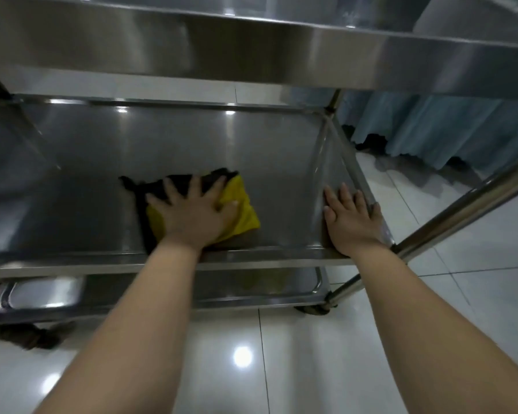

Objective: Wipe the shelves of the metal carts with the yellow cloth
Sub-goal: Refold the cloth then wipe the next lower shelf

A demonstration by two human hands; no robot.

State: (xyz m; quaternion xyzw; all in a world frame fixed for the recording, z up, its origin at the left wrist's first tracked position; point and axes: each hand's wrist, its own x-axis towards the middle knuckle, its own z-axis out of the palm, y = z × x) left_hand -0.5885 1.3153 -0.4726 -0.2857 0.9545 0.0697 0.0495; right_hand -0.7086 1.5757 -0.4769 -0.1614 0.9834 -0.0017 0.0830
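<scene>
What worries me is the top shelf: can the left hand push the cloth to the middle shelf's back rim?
Probably yes: left hand presses the yellow cloth, bare metal runs to the back rim, and the top shelf sits higher.

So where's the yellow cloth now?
In the head view, the yellow cloth lies on the middle shelf near its front edge, under the left hand, with the right hand to its right.

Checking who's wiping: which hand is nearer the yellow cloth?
Left. The left hand presses on the yellow cloth; the right hand rests on the shelf rim, apart, to its right.
</scene>
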